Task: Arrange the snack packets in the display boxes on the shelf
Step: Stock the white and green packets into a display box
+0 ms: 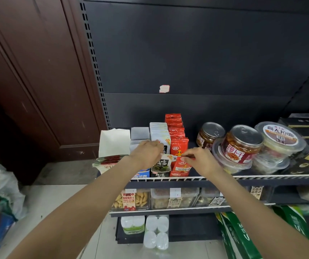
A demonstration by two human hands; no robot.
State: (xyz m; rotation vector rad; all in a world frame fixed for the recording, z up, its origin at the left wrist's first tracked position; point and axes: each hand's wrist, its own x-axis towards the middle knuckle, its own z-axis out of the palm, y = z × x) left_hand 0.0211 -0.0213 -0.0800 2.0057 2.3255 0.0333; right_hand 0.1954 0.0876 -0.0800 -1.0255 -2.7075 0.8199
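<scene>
Both hands are up at the shelf w/ fingers curled in. Left hand (147,150) sits on the tops of the white packets (160,136) in the middle display box (160,173); looks like it pinches one, but the fingertips are hidden. Right hand (199,159) pinches the top edge of a red packet (181,164) at the front of the red display box (178,173).

Red packets (176,131) stand in a row behind it, upright, running to the back panel. Both boxes sit at the front rail (243,178), side by side, touching.

Handling, my read:
- foil/plastic sachets: light, soft, prob slippery
- will flop or fan if grabbed mid-body
- take by the top seal, thumb + forefinger; stiffest part
- cardboard boxes thin, may slide if pushed

Jars (241,144) just right of the red row; keep the elbow clear.
</scene>
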